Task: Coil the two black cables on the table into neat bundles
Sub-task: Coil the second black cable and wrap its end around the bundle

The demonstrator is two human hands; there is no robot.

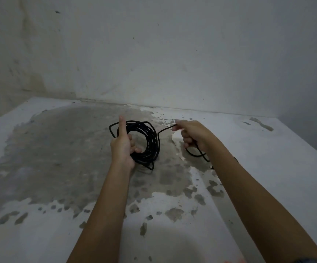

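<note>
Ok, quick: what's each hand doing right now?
Left hand: grips the coiled black cable, thumb pointing straight up.
Right hand: fingers curled round the loose strand that runs off the coil.

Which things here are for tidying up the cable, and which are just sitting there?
For the job:
- coiled bundle of thin black cable, gripped by the left hand
- loose black cable strand, pinched by the right hand

Just there:
- white table with worn grey patches
- stained white wall
</note>
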